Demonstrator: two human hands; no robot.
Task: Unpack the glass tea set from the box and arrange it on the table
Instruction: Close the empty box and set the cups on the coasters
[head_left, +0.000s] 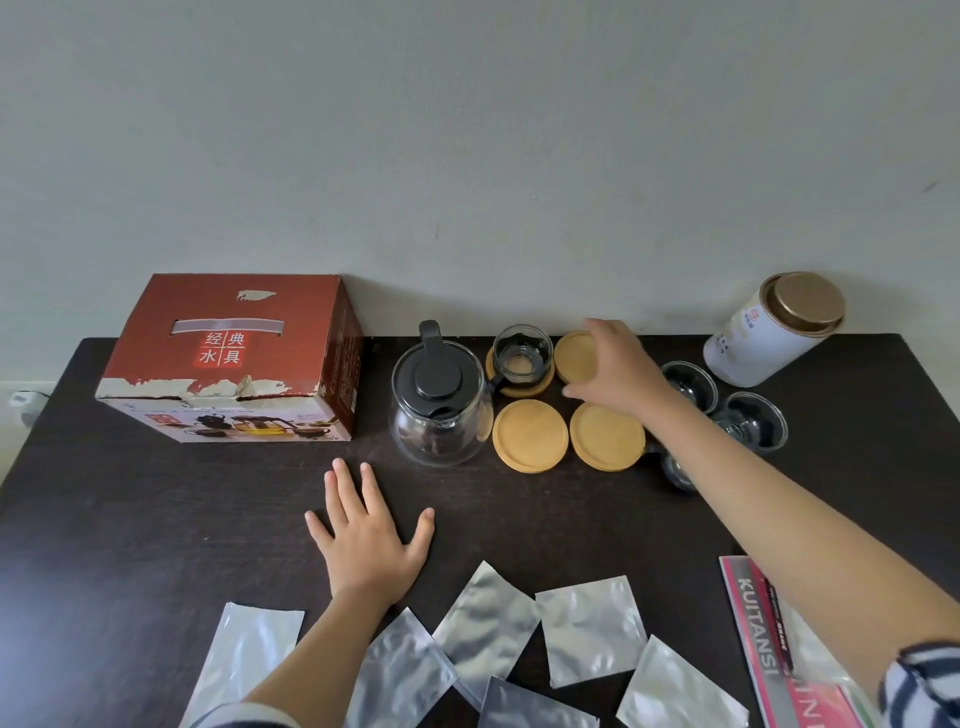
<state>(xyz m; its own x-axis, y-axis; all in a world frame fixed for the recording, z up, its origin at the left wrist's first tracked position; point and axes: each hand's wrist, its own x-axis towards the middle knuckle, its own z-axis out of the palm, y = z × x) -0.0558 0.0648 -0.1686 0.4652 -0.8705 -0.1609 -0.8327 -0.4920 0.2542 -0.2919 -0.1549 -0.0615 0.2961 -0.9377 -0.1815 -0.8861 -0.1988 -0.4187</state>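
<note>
We see crinkled silver foil pouches (589, 629) lying nearest us on the dark wooden table (130, 519), a pink-and-white receipt booklet (753, 623) at right, and a white gold-lidded cylindrical tin (769, 338) against the pale wall (467, 130).

Dark table (156, 519): red box (234, 358) rear-left; glass teapot (441, 400) w/ black lid; 4 wood coasters (530, 435), one bearing glass cup (522, 353); R hand (618, 371) over rear coaster; L hand (369, 535) flat.

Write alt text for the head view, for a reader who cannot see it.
The right hand reaches over a wooden coaster at the back of a dark table, while the left hand lies flat. Nearby stand a glass teapot, a cup on a coaster, more coasters, and a red box.
</note>
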